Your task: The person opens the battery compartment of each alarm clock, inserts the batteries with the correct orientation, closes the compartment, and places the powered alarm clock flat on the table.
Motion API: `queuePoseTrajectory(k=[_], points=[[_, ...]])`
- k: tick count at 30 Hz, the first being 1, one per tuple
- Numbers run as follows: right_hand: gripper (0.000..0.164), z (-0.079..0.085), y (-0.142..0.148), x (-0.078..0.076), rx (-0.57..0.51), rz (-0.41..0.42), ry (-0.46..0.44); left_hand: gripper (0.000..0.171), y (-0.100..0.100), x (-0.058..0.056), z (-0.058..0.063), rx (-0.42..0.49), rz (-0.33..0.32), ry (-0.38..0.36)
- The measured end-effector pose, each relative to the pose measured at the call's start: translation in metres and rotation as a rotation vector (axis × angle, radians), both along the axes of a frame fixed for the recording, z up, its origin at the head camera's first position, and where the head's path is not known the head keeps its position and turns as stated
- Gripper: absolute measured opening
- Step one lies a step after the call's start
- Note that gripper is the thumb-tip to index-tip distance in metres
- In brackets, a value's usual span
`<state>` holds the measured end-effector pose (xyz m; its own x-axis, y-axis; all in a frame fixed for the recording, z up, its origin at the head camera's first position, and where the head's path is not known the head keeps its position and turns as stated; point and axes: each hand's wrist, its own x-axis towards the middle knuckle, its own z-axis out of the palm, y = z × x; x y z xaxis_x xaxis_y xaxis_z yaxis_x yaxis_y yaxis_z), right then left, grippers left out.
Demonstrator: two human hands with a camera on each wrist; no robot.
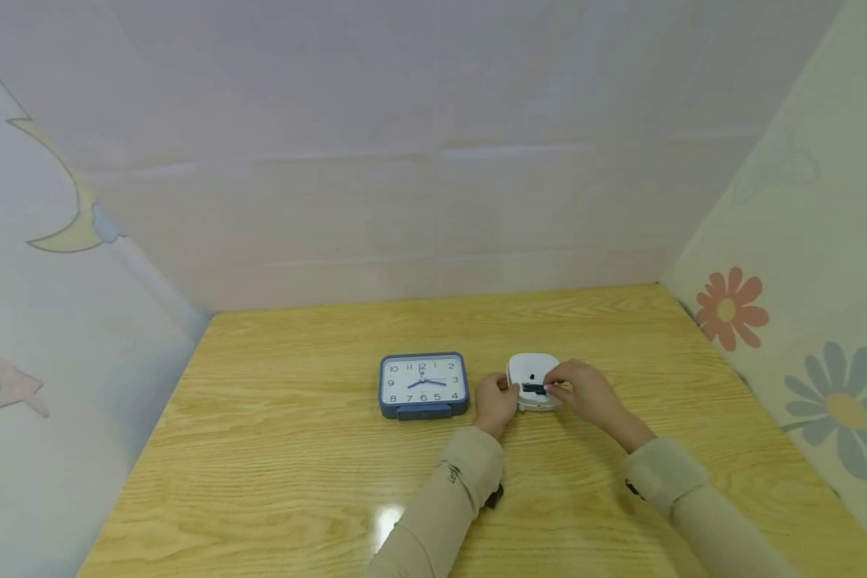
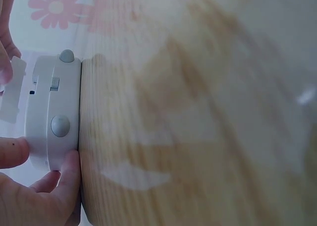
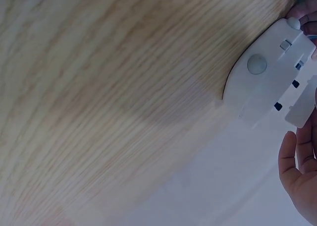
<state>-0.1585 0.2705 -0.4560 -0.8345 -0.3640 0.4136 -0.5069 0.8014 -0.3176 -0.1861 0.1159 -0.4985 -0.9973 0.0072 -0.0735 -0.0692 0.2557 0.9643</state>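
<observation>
A small white alarm clock (image 1: 526,365) lies back side up on the wooden table, a dark open battery slot and a dark spot showing on its back. My left hand (image 1: 494,401) grips its left edge, with thumb and fingers on the housing in the left wrist view. Round grey feet (image 2: 60,126) stick out of the clock's side. Between the fingertips of my right hand (image 1: 585,392) is a thin white battery cover (image 3: 301,107), pinched just above the slot. In the right wrist view, small square notches line the clock's edge beside the cover.
A blue alarm clock (image 1: 424,385) with a white face lies face up just left of my left hand. The wooden table (image 1: 274,449) meets a pale wall at the back. Walls with flower and moon pictures flank it.
</observation>
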Motion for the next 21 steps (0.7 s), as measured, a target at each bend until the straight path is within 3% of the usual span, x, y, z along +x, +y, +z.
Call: queuePoseTrajectory(k=[13,21], points=[[0.010,-0.009,-0.007,-0.005,0.047,-0.011,-0.029,0.015,-0.001,0.001,0.001,0.003,0.002,-0.007],[0.010,-0.016,-0.009,-0.008,0.092,-0.034,0.026,0.016,0.000,0.001,0.000,0.007,-0.003,-0.011]])
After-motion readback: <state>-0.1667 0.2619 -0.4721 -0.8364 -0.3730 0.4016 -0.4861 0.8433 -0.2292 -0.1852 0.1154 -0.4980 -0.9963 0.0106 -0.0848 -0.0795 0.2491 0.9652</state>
